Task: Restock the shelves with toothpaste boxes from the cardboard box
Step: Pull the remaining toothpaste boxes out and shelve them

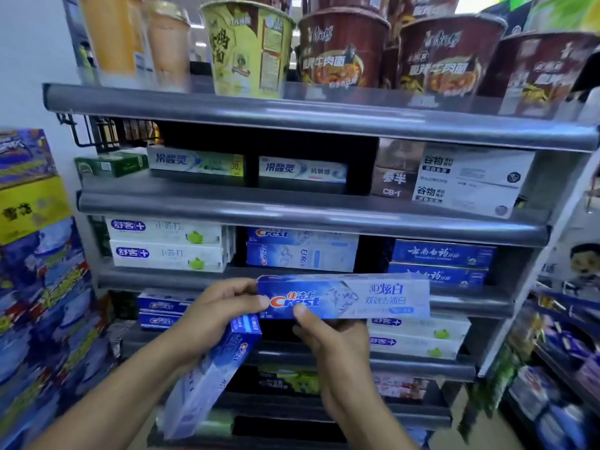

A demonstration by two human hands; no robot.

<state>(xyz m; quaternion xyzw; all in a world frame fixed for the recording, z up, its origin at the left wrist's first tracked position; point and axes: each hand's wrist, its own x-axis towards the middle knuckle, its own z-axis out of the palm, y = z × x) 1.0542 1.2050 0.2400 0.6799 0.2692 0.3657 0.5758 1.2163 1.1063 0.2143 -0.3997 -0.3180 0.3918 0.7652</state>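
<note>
My left grip (217, 306) pinches the left end of the Crest box (367, 298) while clasping a second box (207, 378) slanting down, my right grip (328, 339) pinches its lower edge, and its long axis lies level along the shelf's front edge (156, 282), just below the Crest stack (302, 251).

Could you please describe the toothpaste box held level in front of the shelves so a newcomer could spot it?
Start at the grey shelf rack and find the stacked Crest boxes mid-shelf. Just below and in front, the left hand and right hand hold a blue Crest box level. Unlike the second box slanting down under the left hand, it runs horizontally, front fully readable.
</note>
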